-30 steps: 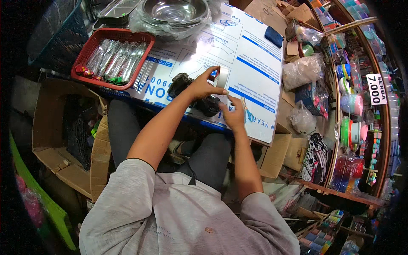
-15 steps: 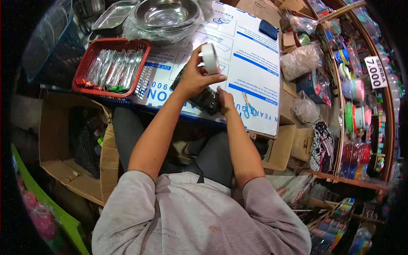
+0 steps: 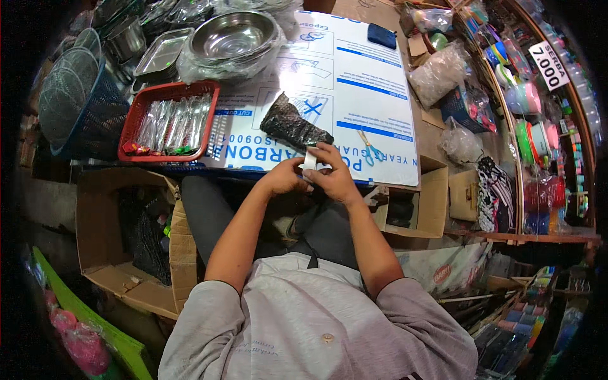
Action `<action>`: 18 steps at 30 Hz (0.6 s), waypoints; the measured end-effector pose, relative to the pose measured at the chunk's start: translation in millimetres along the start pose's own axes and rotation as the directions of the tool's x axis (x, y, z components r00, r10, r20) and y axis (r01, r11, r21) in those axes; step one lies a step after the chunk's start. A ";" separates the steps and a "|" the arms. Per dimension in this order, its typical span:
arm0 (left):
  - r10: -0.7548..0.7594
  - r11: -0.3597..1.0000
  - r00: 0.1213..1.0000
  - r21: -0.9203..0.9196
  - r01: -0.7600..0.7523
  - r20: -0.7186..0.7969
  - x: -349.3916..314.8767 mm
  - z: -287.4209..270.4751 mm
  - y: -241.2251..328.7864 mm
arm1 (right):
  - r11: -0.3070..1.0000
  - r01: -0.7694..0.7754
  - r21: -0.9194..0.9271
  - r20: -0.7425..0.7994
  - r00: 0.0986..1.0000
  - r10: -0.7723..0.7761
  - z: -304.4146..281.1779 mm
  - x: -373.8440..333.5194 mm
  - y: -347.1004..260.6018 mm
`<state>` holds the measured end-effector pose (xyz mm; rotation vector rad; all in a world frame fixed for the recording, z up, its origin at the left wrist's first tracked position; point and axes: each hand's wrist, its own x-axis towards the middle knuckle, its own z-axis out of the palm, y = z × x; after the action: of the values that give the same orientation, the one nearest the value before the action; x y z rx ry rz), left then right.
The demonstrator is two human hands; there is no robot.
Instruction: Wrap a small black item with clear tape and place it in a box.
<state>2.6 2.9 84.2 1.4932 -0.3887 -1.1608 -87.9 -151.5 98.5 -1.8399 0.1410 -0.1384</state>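
White and printed, the tabletop (image 3: 379,106) carries a red basket (image 3: 177,89) left along its near edge and, right of it, a black plastic bundle (image 3: 288,123). My left hand (image 3: 286,177) and right hand (image 3: 339,179) meet at that edge; scissors (image 3: 369,147) lie toward the near right corner, and both hands' fingers pinch a white tape roll (image 3: 310,160).

The bundle (image 3: 294,121) lies on the board (image 3: 373,104). Left of the bundle stands the basket (image 3: 174,88), cutlery (image 3: 174,123) inside; right, the scissors (image 3: 372,149). Behind it: bowls (image 3: 233,39) leftward, pouch (image 3: 382,36) rightward. Before it: tape (image 3: 310,159), between left hand (image 3: 285,177) and right hand (image 3: 335,177).
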 end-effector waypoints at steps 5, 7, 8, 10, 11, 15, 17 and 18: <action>0.006 0.999 0.988 -0.039 -0.013 -0.156 12.2 7.6 -27.3 | 0.994 -0.059 0.096 -0.136 0.988 0.071 -5.5 -17.9 8.8; 0.042 0.998 0.981 0.056 -0.032 -0.189 13.7 9.0 -29.9 | 0.800 0.065 -0.597 -0.159 0.967 -0.197 -8.2 -19.4 -0.9; 0.021 0.998 0.968 0.067 -0.005 -0.249 12.2 9.7 -32.3 | 0.727 0.104 -0.679 -0.097 0.969 -0.229 -9.1 -24.6 -8.1; 0.007 0.997 0.953 0.075 0.016 -0.302 13.3 16.7 -28.1 | 0.633 0.206 -0.746 0.070 0.970 -0.233 -13.9 -25.7 -19.1; 0.068 0.981 0.940 0.195 -0.002 -0.333 14.8 19.7 -26.1 | 0.534 0.316 -0.784 0.236 0.948 -0.216 -15.6 -24.7 -20.8; 0.114 0.951 0.931 0.308 -0.002 -0.346 14.9 24.0 -13.3 | 0.384 0.229 -0.895 0.232 0.972 -0.039 -26.2 -18.1 -10.6; 0.130 0.936 0.937 0.351 -0.008 -0.325 15.0 25.6 -2.1 | 0.426 0.259 -0.867 0.218 0.965 -0.144 -25.0 -20.4 -9.9; 0.166 0.915 0.935 0.401 -0.028 -0.313 16.4 29.9 4.1 | 0.399 0.283 -0.872 0.196 0.950 -0.245 -25.1 -20.7 -6.8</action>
<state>-12.9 -27.7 84.6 1.9636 -0.4685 -0.7442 -112.4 -170.0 111.3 -2.9667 -0.1612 -0.2947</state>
